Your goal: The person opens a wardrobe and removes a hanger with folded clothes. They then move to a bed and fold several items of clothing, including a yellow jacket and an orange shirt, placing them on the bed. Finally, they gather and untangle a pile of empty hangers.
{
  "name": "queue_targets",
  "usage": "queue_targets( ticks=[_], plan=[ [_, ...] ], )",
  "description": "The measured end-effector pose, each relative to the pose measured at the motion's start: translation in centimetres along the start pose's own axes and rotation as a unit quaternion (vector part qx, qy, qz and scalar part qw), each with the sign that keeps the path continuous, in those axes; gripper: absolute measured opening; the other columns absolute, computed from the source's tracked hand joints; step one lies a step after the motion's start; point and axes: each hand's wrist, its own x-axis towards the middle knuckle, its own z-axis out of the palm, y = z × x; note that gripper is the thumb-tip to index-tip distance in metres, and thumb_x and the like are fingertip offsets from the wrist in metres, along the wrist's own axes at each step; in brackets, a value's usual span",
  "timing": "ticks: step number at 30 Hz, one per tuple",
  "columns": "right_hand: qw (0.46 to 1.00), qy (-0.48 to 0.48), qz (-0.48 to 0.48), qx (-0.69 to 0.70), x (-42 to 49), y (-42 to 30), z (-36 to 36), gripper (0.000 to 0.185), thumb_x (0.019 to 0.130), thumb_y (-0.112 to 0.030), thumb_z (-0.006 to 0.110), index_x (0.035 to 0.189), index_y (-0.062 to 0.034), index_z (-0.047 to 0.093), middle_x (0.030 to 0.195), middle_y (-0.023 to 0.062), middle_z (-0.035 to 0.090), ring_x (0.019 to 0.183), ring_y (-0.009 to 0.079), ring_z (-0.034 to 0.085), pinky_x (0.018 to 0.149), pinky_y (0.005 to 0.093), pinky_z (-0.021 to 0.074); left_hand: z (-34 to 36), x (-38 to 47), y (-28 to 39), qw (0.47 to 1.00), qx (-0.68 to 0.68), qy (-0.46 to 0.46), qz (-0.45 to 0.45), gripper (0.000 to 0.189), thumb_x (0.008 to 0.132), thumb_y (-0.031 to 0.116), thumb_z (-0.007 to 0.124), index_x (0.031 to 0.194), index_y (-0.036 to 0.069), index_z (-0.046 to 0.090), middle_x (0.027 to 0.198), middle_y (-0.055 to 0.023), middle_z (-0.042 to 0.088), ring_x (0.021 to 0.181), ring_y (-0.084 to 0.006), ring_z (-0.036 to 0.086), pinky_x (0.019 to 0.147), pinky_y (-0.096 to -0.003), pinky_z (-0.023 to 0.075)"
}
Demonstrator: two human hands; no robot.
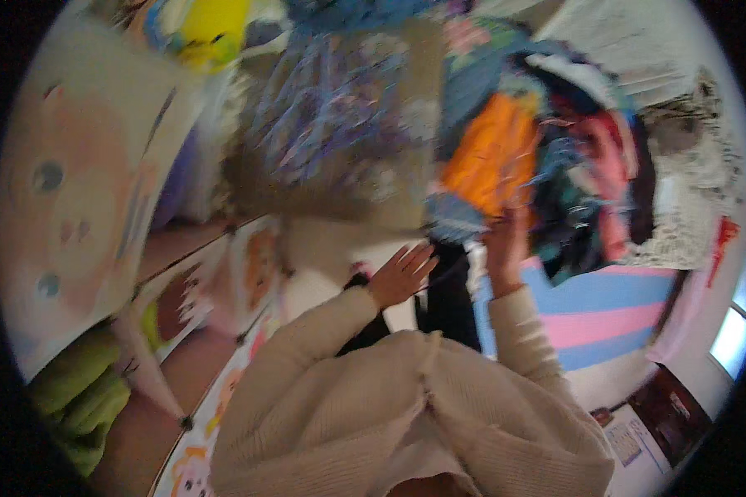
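My left hand [404, 276] hangs in front of my body with nothing in it, its fingers a little apart. My right hand [508, 248] is raised at the lower edge of an orange cloth [494, 152]; blur hides whether the fingers grip it or only touch it. Beside that cloth, on its right, lies a heap of mixed clothes [587, 180] in dark, red and pink colours. Blue denim-like fabric [457, 217] shows just under the orange cloth. Beyond my left hand, a brownish patterned surface [410, 186] bears a tangle of thin blue and purple pieces [323, 112], too blurred to name.
A blue and pink striped sheet [597, 310] spreads below the clothes heap. On the left stand a pale panel with a cartoon face [74, 205] and a cube storage rack [180, 373] with green fabric [81, 391]. Something yellow [214, 31] sits at the upper left.
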Motion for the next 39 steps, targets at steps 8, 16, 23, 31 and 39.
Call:
queue_targets(
  ticks=[8, 16, 23, 31, 39],
  plan=[
    [0.986, 0.148, 0.075, 0.032, 2.1, 9.7, -11.2, 0.027, 0.094, -0.032, 0.053, 0.097, -0.0062, 0.056, 0.067, -0.0024, 0.045, 0.045, 0.0041, 0.029, 0.04, 0.0196, 0.021, 5.8, -2.0, -11.9, 0.958, 0.077, -0.174, -0.214, 0.091, 0.074, 0.034, 0.072, 0.145, 0.006, 0.023, 0.15, -0.0229, 0.016, 0.139, -0.0392, 0.015, 0.111, -0.0525, 0.0153],
    [0.992, -0.07, -0.104, 0.03, 8.8, 17.7, -20.9, 0.031, 0.098, -0.032, 0.045, 0.096, -0.004, 0.058, 0.052, -0.0044, 0.03, 0.045, 0.0063, 0.025, 0.043, 0.0234, 0.0185, 18.3, 1.4, -18.5, 0.945, 0.227, -0.06, -0.226, 0.106, 0.06, 0.041, 0.081, 0.146, 0.015, 0.025, 0.149, -0.0217, 0.02, 0.135, -0.0445, 0.019, 0.109, -0.0577, 0.0123],
    [0.976, -0.189, -0.061, 0.086, 20.5, 23.5, -29.2, 0.033, 0.097, -0.032, 0.044, 0.09, -0.0032, 0.058, 0.049, -0.001, 0.035, 0.042, 0.0095, 0.029, 0.041, 0.024, 0.0248, 22.5, 0.4, -19.5, 0.954, 0.24, 0.078, -0.165, 0.103, 0.05, 0.035, 0.086, 0.139, 0.015, 0.038, 0.145, -0.0184, 0.028, 0.133, -0.0398, 0.026, 0.108, -0.056, 0.0163],
    [0.968, -0.218, -0.106, 0.065, 17.7, 24.6, -29.9, 0.036, 0.097, -0.036, 0.043, 0.101, -0.004, 0.059, 0.052, -0.0005, 0.036, 0.042, 0.0104, 0.029, 0.04, 0.0255, 0.0281, 22.7, -2.9, -17.0, 0.953, 0.239, 0.138, -0.124, 0.091, 0.06, 0.047, 0.079, 0.135, 0.013, 0.042, 0.139, -0.0149, 0.037, 0.127, -0.0345, 0.034, 0.106, -0.05, 0.0214],
    [0.928, -0.282, -0.242, -0.01, 3.5, 16.3, -21.7, 0.041, 0.093, -0.021, 0.05, 0.13, -0.0072, 0.04, 0.059, -0.0014, 0.039, 0.046, 0.0056, 0.033, 0.04, 0.0205, 0.025, 21.0, -1.8, -13.4, 0.956, 0.102, 0.236, -0.142, 0.034, 0.078, 0.038, 0.067, 0.095, 0.009, 0.061, 0.102, -0.0086, 0.054, 0.099, -0.0289, 0.048, 0.085, -0.0424, 0.0365]
  ],
)
